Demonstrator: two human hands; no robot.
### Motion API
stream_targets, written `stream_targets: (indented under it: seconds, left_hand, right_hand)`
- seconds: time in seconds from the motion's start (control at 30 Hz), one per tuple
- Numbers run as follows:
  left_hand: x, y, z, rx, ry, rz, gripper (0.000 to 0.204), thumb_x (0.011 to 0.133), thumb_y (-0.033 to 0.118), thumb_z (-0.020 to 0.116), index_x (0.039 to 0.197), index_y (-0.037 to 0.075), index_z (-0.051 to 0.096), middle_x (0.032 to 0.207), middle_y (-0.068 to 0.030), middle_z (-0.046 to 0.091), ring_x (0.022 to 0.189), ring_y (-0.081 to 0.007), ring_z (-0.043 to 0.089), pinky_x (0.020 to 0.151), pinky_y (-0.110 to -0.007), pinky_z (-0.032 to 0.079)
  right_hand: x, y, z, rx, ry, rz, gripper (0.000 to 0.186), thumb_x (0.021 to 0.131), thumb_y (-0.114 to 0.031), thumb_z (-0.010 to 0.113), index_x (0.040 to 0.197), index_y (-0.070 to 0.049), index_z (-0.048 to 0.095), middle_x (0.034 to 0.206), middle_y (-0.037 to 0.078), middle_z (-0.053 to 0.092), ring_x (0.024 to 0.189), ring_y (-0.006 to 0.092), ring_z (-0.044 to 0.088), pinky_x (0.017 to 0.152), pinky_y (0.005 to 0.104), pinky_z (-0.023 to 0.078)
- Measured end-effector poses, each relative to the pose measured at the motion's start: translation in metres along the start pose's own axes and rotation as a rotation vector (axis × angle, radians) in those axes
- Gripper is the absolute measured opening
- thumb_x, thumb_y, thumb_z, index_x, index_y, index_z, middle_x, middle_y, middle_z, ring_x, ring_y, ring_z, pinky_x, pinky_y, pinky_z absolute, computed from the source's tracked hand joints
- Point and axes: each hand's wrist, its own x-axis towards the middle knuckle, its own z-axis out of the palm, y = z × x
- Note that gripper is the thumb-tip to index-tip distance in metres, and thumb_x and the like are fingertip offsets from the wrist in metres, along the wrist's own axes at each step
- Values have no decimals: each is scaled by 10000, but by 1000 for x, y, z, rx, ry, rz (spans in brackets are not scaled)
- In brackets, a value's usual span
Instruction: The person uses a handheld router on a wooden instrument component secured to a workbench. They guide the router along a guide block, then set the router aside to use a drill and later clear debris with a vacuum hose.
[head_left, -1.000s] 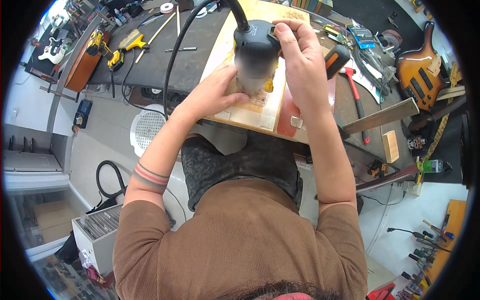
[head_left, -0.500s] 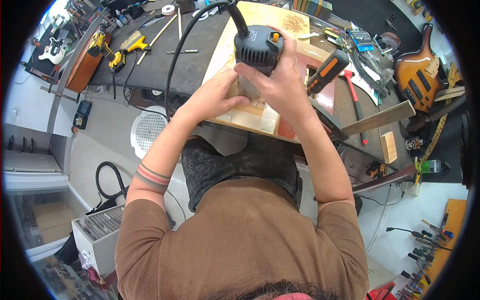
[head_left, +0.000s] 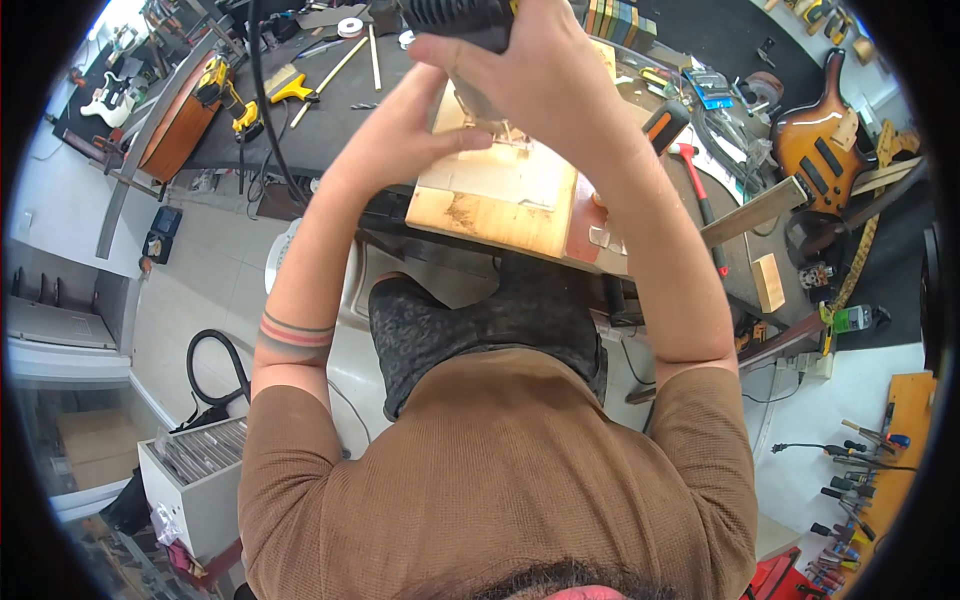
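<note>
A black palm router [head_left: 462, 25] is held up at the top edge, its upper part cut off by the frame. My right hand [head_left: 545, 85] wraps round its body from the right, thumb across the front. From the left, my left hand [head_left: 405, 135] closes on the router's lower part; its fingers are mostly hidden behind the tool and its thumb points right. Beneath both hands lies a light wooden board [head_left: 500, 232] with paler flat pieces on top. Wood chips show near the router's base. The router's dark cable [head_left: 262, 110] hangs to the left.
On the dark bench lie a yellow-handled brush [head_left: 290, 88], a yellow drill [head_left: 225, 95] and a red hammer [head_left: 705, 195]. An orange-and-black handle [head_left: 665, 127] stands by my right forearm. A sunburst bass body [head_left: 825, 150] sits far right, with a small wood block [head_left: 768, 283] nearer.
The router and both hands have moved up in the picture and slightly left, looking larger. More of the board's near edge now shows, and the cable has swung left.
</note>
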Motion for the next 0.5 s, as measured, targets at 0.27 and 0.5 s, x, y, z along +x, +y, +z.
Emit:
stream_targets:
  seconds: [0.27,0.5]
  left_hand:
    - [7,26,-94,-307,327,-129,414,854,62,777,1220,-59,623,1203,-115,698,1193,-206,640,1081,-361,466]
    - [8,21,-122,-423,660,61,309,781,83,778,1073,30,692,931,-39,713,799,-137,678,719,-282,536]
  right_hand:
    - [67,-64,35,-164,-200,21,781,932,-377,754,1416,63,327,1346,363,546,1232,475,605,1021,479,518]
    - [93,-92,44,-145,-411,43,896,946,-459,724,1448,143,291,1418,358,509,1287,459,576,1068,475,497]
